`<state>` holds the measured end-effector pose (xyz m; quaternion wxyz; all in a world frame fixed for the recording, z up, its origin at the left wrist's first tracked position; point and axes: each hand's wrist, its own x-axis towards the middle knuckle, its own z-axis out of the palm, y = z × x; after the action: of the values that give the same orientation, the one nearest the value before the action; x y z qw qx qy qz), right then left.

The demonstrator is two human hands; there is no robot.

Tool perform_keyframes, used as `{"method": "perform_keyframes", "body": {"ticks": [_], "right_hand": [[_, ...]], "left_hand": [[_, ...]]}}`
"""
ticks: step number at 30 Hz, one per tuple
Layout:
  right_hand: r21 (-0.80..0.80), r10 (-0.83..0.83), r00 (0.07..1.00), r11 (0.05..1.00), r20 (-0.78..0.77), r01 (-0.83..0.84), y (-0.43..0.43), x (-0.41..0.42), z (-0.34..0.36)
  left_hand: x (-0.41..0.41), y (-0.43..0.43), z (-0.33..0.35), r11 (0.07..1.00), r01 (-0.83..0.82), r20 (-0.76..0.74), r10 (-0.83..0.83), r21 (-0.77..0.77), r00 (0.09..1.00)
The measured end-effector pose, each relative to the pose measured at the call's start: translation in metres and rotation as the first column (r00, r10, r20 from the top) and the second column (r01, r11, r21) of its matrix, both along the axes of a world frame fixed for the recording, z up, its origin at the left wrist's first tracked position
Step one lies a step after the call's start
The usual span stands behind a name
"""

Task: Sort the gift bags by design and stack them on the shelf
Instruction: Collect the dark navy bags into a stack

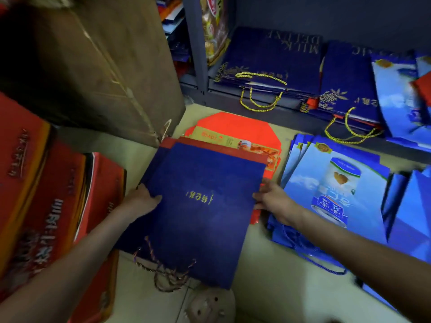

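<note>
A stack of flat dark navy gift bags [200, 206] with gold lettering lies on the floor in front of me, cord handles toward me. My left hand [142, 199] grips the stack's left edge, thumb on top. My right hand [270, 199] holds its right edge, fingers curled at the side. Under the stack lie red and orange flat bags [233, 127]. On the low shelf [291, 113] lie navy bags with gold print [272, 59] and more navy bags [347, 87] beside them, yellow cord handles hanging over the edge. Light blue bags [396, 94] sit at the shelf's right end.
A pile of light blue gift bags with a tin picture [335, 190] lies on the floor to the right. Red printed cartons [46, 194] stand at the left, a large brown cardboard box [100, 66] behind them. A grey shelf post [196, 50] rises at the back.
</note>
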<state>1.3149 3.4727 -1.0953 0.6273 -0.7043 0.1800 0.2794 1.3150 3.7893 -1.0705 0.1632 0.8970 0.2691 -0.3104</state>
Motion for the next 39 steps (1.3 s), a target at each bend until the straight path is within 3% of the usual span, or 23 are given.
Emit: {"method": "perform_keyframes", "body": {"ticks": [2, 8, 11, 15, 19, 22, 25, 28, 31, 34, 39], "right_hand": [[-0.028, 0.037, 0.999, 0.999, 0.021, -0.037, 0.014, -0.004, -0.008], [-0.170, 0.314, 0.949, 0.937, 0.031, -0.304, 0.022, 0.008, -0.003], [-0.139, 0.329, 0.944, 0.935, -0.010, -0.327, 0.030, 0.006, -0.001], [-0.228, 0.353, 0.934, 0.907, -0.048, -0.354, 0.038, 0.001, -0.011], [-0.384, 0.452, 0.892, 0.824, 0.004, -0.416, 0.028, 0.011, -0.001], [-0.599, 0.452, 0.875, 0.754, 0.174, -0.271, 0.002, 0.038, 0.006], [-0.696, 0.413, 0.860, 0.711, 0.299, -0.100, -0.034, 0.072, 0.018], [-0.835, 0.474, 0.812, 0.549, 0.340, 0.030, -0.069, 0.106, 0.036], [-0.927, 0.522, 0.802, 0.361, 0.291, 0.102, -0.100, 0.136, 0.049], [-0.944, 0.506, 0.820, 0.308, 0.269, 0.119, -0.126, 0.159, 0.047], [-0.927, 0.467, 0.847, 0.366, 0.254, 0.076, -0.147, 0.175, 0.029]], "left_hand": [[-0.002, 0.000, -0.003, 0.994, 0.032, -0.005, -0.031, 0.105, 0.999], [-0.001, 0.003, -0.010, 0.983, -0.031, 0.025, 0.027, 0.179, 0.999], [-0.003, 0.010, -0.012, 0.986, -0.059, -0.017, 0.062, 0.153, 0.998], [-0.007, 0.013, -0.014, 0.987, -0.098, -0.027, 0.102, 0.129, 0.994], [0.001, -0.022, -0.011, 0.964, 0.124, 0.100, -0.151, 0.236, 0.984], [0.033, -0.076, 0.000, 0.921, 0.324, 0.289, -0.377, 0.217, 0.880], [0.077, -0.131, 0.017, 0.830, 0.477, 0.445, -0.558, 0.289, 0.701], [0.121, -0.179, 0.023, 0.707, 0.594, 0.479, -0.702, 0.384, 0.527], [0.163, -0.216, 0.019, 0.507, 0.681, 0.399, -0.856, 0.529, 0.327], [0.204, -0.245, 0.018, 0.425, 0.666, 0.311, -0.905, 0.613, 0.291], [0.259, -0.278, 0.010, 0.380, 0.670, 0.244, -0.925, 0.638, 0.292]]}}
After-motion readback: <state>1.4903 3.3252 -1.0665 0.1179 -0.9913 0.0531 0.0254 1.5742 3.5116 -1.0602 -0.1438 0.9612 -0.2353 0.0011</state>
